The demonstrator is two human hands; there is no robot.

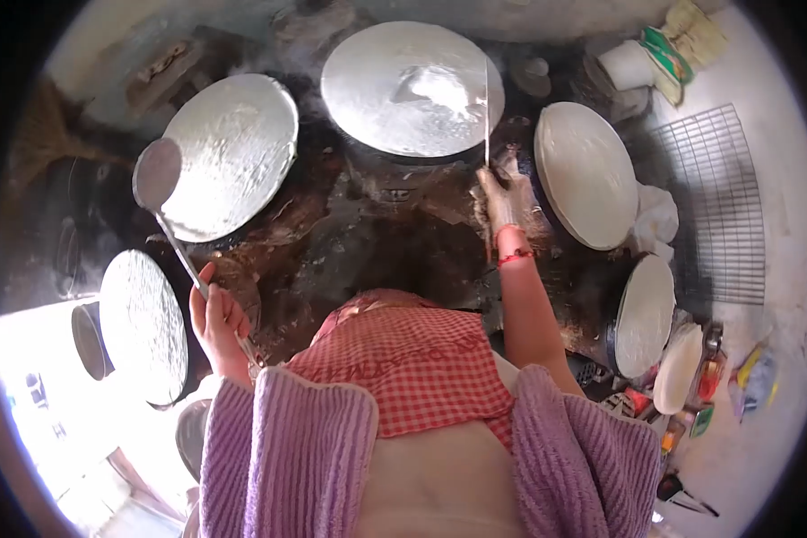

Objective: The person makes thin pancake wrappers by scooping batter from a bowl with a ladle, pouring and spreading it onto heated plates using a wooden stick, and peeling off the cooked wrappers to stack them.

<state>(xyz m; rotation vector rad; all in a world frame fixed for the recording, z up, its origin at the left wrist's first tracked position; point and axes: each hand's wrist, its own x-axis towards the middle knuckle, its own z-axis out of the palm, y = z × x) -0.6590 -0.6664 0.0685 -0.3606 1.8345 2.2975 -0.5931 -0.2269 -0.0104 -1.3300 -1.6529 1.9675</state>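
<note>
My left hand (217,321) is wrapped round the long handle of a ladle (158,175). The ladle's round bowl overlaps the left edge of a round pan (229,157) coated with a shiny white layer. Farther right, my right hand (500,195) grips a long, thin, flat blade, like a spatula (487,121). That blade points away from me, across the right edge of the far round pan (403,90), whose white surface has a bright glare. Just right of this hand is another round pan (587,175) with a smooth pale layer.
More white-coated round pans stand at the near left (143,327) and near right (646,316), on a dark, stained stove top (377,242). A wire rack (713,202) is at the right wall. Jars and packets (704,381) lie at lower right. Steam rises at the back.
</note>
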